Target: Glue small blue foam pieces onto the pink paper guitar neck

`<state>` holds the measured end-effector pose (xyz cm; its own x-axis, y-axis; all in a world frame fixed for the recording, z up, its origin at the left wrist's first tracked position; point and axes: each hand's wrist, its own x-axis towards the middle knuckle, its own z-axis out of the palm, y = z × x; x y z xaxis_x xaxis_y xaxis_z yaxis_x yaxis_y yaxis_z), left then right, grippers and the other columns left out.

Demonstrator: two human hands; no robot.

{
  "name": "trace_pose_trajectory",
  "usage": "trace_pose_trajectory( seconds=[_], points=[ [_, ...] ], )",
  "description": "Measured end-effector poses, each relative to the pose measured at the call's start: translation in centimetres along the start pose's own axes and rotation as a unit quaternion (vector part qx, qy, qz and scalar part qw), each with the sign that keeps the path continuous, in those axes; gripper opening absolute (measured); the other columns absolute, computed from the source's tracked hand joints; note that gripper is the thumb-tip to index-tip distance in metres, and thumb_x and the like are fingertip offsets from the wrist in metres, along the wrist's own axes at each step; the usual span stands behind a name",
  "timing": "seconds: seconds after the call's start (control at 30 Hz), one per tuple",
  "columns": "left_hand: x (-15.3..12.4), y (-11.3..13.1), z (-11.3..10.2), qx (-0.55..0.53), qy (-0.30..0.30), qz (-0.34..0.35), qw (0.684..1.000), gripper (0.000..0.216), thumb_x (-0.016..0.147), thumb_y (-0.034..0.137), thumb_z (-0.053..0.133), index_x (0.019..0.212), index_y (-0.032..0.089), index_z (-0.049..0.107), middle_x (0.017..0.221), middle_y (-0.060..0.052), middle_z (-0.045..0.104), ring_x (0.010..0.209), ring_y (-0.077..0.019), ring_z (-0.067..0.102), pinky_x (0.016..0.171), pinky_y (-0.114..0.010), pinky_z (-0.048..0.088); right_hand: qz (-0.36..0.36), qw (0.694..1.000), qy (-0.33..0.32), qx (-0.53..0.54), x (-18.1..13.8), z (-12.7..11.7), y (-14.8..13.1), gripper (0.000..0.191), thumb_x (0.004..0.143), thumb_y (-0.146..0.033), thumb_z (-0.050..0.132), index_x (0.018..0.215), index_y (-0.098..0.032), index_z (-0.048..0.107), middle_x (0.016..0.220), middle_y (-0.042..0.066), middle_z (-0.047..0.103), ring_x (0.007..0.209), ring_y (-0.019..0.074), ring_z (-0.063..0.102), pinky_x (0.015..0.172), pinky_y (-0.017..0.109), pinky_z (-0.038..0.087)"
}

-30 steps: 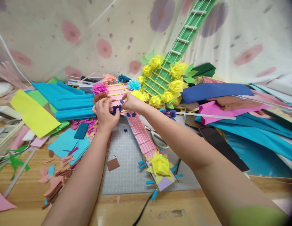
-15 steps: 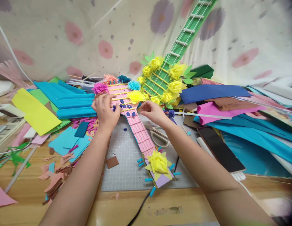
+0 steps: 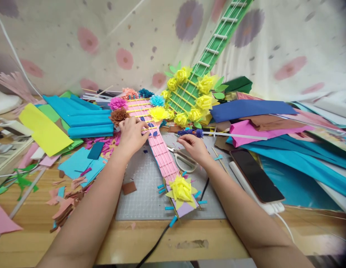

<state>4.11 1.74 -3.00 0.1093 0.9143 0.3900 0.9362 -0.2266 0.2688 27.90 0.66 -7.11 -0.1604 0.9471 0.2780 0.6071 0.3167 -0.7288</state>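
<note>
A pink paper guitar (image 3: 163, 154) lies with its neck towards me, carrying white strings, yellow bars and dark blue petal shapes (image 3: 151, 124). Paper flowers edge its body, among them a brown one (image 3: 119, 116), and a yellow flower (image 3: 181, 191) sits on the head. My left hand (image 3: 134, 136) rests over the body's left edge, thumb and fingertips closed at the surface; what they pinch is hidden. To the right of the neck, my right hand (image 3: 194, 147) hovers with fingertips together, their contents too small to see. Beyond it lies a blue glue gun (image 3: 189, 133); scissors (image 3: 184, 158) are beside it.
A green paper guitar (image 3: 186, 93) with yellow flowers leans at the back. Folded blue paper (image 3: 80, 117) and scraps (image 3: 68, 212) cover the left. More coloured paper (image 3: 251, 109), a phone (image 3: 256, 176) and a white power strip (image 3: 269, 206) occupy the right. A grey cutting mat (image 3: 139, 208) lies underneath.
My left hand has shifted right and slightly nearer, uncovering the brown flower. My right hand has drawn back from the guitar body, rightwards and towards me, revealing the glue gun.
</note>
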Motion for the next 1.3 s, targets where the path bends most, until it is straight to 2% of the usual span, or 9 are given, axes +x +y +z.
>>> trace_pose_trajectory(
  seconds=[0.23, 0.43, 0.77, 0.9, 0.97, 1.03, 1.17, 1.23, 1.3],
  points=[
    [0.9, -1.3, 0.4, 0.015, 0.022, 0.064, 0.998, 0.01, 0.074, 0.03, 0.062, 0.075, 0.026, 0.071, 0.092, -0.009, 0.052, 0.101, -0.029, 0.043, 0.09, -0.047, 0.028, -0.025, 0.995, 0.031, -0.09, -0.9, 0.0, 0.2, 0.028, 0.089, -0.04, 0.04, 0.087, -0.021, 0.061, 0.072, 0.002, 0.064, 0.065, 0.015, 0.057, 0.062, 0.025, 0.037],
    [2.9, -1.2, 0.1, 0.024, -0.048, 0.139, 0.989, 0.008, 0.072, 0.029, 0.064, 0.069, 0.027, 0.072, 0.086, -0.007, 0.053, 0.099, -0.0268, 0.044, 0.094, -0.047, 0.025, -0.034, 0.995, 0.042, -0.078, -1.1, 0.3, 0.3, 0.029, 0.089, -0.042, 0.04, 0.086, -0.021, 0.06, 0.067, 0.001, 0.061, 0.061, 0.0138, 0.054, 0.06, 0.024, 0.036],
    [4.3, -1.1, 0.7, 0.068, -0.128, 0.152, 0.978, 0.003, 0.063, 0.019, 0.066, 0.063, 0.022, 0.066, 0.085, -0.008, 0.058, 0.101, -0.0283, 0.048, 0.095, -0.048, 0.023, -0.026, 0.997, 0.044, -0.065, -1.1, 0.2, 0.5, 0.028, 0.089, -0.042, 0.041, 0.085, -0.021, 0.06, 0.066, 0.001, 0.06, 0.059, 0.0133, 0.053, 0.06, 0.023, 0.035],
    [4.4, -1.0, -0.1, 0.059, -0.126, 0.159, 0.977, 0.003, 0.065, 0.021, 0.065, 0.063, 0.021, 0.063, 0.088, -0.008, 0.062, 0.102, -0.0274, 0.049, 0.096, -0.046, 0.024, -0.016, 0.998, 0.029, -0.06, -0.8, 0.1, 0.4, 0.027, 0.088, -0.04, 0.041, 0.085, -0.021, 0.06, 0.067, 0.001, 0.061, 0.06, 0.0132, 0.053, 0.06, 0.024, 0.035],
    [4.1, -1.0, -0.7, 0.027, -0.107, 0.153, 0.982, 0.003, 0.066, 0.019, 0.064, 0.065, 0.022, 0.062, 0.087, -0.007, 0.064, 0.1, -0.0266, 0.051, 0.096, -0.046, 0.025, -0.014, 0.998, -0.013, -0.055, -0.5, -0.7, 0.4, 0.026, 0.086, -0.04, 0.044, 0.082, -0.02, 0.06, 0.068, 0.001, 0.061, 0.06, 0.013, 0.052, 0.059, 0.024, 0.035],
    [3.5, -0.9, -1.3, -0.008, -0.088, 0.135, 0.987, 0.003, 0.068, 0.019, 0.061, 0.069, 0.022, 0.062, 0.086, -0.005, 0.066, 0.096, -0.0251, 0.054, 0.096, -0.046, 0.026, 0.003, 0.993, -0.111, -0.034, -0.2, -2.3, 0.3, 0.026, 0.082, -0.042, 0.047, 0.077, -0.02, 0.059, 0.066, 0.0, 0.061, 0.058, 0.0128, 0.052, 0.056, 0.024, 0.035],
    [1.6, -0.4, -1.5, -0.129, -0.065, 0.055, 0.988, 0.004, 0.071, 0.025, 0.058, 0.073, 0.022, 0.061, 0.082, -0.002, 0.068, 0.085, -0.0206, 0.06, 0.089, -0.039, 0.037, 0.091, 0.93, -0.355, 0.009, 0.1, -6.8, 0.2, 0.037, 0.075, -0.056, 0.052, 0.068, -0.019, 0.058, 0.057, 0.0, 0.059, 0.049, 0.0129, 0.051, 0.049, 0.025, 0.035],
    [0.6, -0.1, -0.9, -0.216, -0.037, -0.001, 0.976, 0.006, 0.07, 0.026, 0.059, 0.072, 0.021, 0.059, 0.078, -0.002, 0.067, 0.076, -0.0178, 0.06, 0.075, -0.031, 0.044, 0.122, 0.913, -0.38, -0.088, 0.1, -8.6, 0.5, 0.042, 0.072, -0.06, 0.054, 0.06, -0.02, 0.056, 0.055, 0.002, 0.059, 0.049, 0.0137, 0.051, 0.049, 0.026, 0.034],
    [-0.4, 0.2, 0.1, -0.295, -0.007, -0.053, 0.954, 0.009, 0.068, 0.025, 0.061, 0.075, 0.021, 0.058, 0.076, -0.001, 0.067, 0.071, -0.0155, 0.061, 0.068, -0.027, 0.045, 0.138, 0.918, -0.316, -0.196, 0.2, -9.4, 1.1, 0.043, 0.068, -0.062, 0.058, 0.059, -0.02, 0.055, 0.057, 0.003, 0.059, 0.052, 0.0154, 0.051, 0.05, 0.027, 0.033]
  ],
)
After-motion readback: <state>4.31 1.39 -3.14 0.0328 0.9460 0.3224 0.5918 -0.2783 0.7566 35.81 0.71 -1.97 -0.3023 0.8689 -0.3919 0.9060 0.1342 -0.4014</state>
